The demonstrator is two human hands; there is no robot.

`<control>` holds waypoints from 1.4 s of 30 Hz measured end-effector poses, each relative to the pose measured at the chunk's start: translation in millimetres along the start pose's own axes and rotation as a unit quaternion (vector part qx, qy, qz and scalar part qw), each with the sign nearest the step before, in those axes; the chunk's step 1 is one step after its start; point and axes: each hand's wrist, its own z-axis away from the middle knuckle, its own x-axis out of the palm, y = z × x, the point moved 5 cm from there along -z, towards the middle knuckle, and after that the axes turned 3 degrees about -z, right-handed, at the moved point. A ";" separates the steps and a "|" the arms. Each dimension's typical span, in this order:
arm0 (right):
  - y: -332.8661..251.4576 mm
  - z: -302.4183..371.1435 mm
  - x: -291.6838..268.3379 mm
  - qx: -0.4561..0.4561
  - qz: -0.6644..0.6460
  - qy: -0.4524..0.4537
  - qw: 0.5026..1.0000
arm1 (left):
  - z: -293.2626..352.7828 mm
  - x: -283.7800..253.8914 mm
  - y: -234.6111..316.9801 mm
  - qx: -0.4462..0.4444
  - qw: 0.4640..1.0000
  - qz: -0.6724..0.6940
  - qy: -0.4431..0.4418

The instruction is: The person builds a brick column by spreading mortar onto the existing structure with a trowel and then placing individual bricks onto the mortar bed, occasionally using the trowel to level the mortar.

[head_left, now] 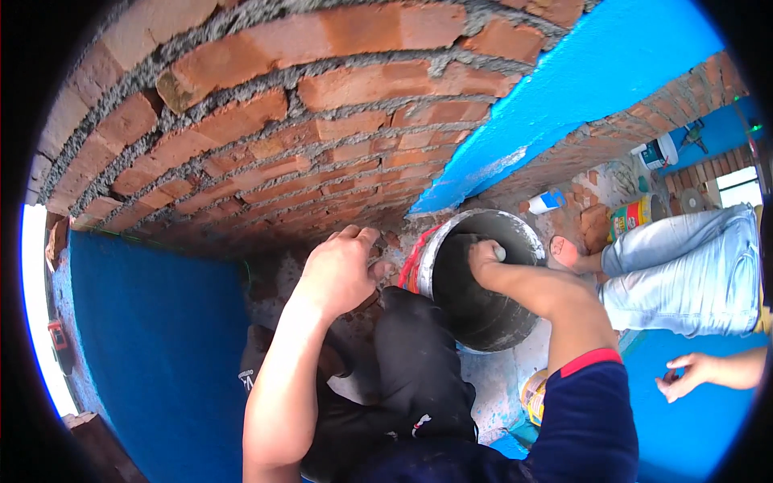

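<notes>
My right hand (485, 259) reaches down into a large round bucket (527, 233) with a mortar-smeared rim. Its fingers are wrapped round a handle whose pale rounded end (500, 253) sticks out of the fist. The tool's other end is hidden in the bucket. Wet grey mortar (467, 298) lies inside. To the left of the bucket, my left hand (340, 270) hovers in front of the brick wall, loosely bent, thumb apart from the fingers, with nothing visible in it. Rough grey joints run between the wall's orange bricks (346, 84).
A person in light jeans (684, 274) stands at the right, one hand (684, 376) hanging open. Behind the bucket are a blue-and-white container (547, 201) and a colourful bucket (632, 217). Blue walls (161, 322) flank the spot, with brick rubble (594, 225) on the floor.
</notes>
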 end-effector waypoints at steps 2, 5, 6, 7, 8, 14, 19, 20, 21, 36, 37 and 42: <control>-0.9 -32.7 73.6 0.131 -0.171 -0.090 0.972 | -6.1 3.1 5.8 0.015 1.000 0.005 0.003; -4.7 14.7 56.7 -0.020 -0.190 -0.125 0.974 | 3.8 -3.2 4.7 0.015 1.000 0.012 0.005; -5.2 23.9 62.0 -0.118 -0.151 -0.130 0.973 | 5.4 -4.0 5.1 0.014 1.000 0.018 0.009; -6.2 27.4 64.6 -0.140 -0.153 -0.185 0.960 | 3.9 -3.2 2.1 0.010 1.000 0.012 0.000; -10.4 31.1 68.1 -0.160 -0.156 -0.241 0.944 | 1.9 -3.1 0.3 0.006 1.000 0.006 -0.009; -52.0 47.3 74.9 -0.238 -0.343 -0.321 0.850 | 4.1 -7.5 4.9 0.008 1.000 0.011 -0.009; -73.9 53.2 75.4 -0.173 -0.603 -0.313 0.713 | 6.6 -9.2 5.3 0.002 1.000 0.002 -0.021; -76.3 53.6 74.2 -0.118 -0.698 -0.309 0.635 | 7.9 -7.6 5.2 0.003 1.000 0.001 -0.017; -82.2 56.6 67.7 -0.119 -0.761 -0.304 0.561 | 8.0 -6.3 5.9 0.008 1.000 -0.001 -0.016; -35.4 36.5 40.3 -0.118 -0.913 -0.308 -0.241 | 8.8 4.9 7.3 -0.007 0.999 -0.011 -0.044; -26.9 41.1 44.4 -0.120 -0.908 -0.311 -0.254 | 10.3 5.0 3.6 -0.018 0.999 -0.009 -0.048; 24.4 101.7 78.6 -0.060 -0.958 -0.276 -0.053 | 10.6 1.4 -1.3 -0.035 0.998 0.002 -0.058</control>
